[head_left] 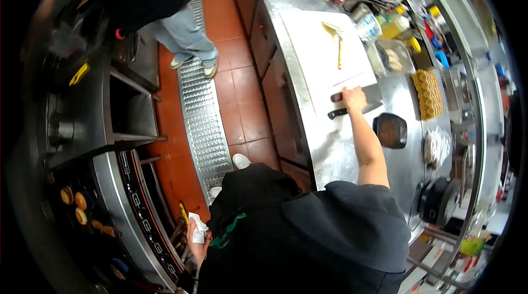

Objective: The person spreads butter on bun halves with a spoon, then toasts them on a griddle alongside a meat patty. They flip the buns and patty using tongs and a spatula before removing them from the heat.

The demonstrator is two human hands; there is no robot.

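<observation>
My right hand [355, 99] reaches over the white cutting board [308, 35] and is closed around a broad-bladed cleaver [373, 94], whose dark handle end sticks out past my fingers. Just beside it lies a knife with a black handle [337, 113], its blade partly hidden under my wrist. Farther up the board rests a tool with a yellow handle [340, 55]. Down by the stove front, my left hand [199, 243] is closed on a crumpled white paper towel [198, 228].
A dark square container [390, 130], an egg tray [427, 95] and several bottles [395, 25] stand along the steel counter. Left, round golden pieces [81, 200] sit on a griddle beside the knobbed stove front [137, 200]. Another person [187, 30] stands on the metal floor grating [206, 123].
</observation>
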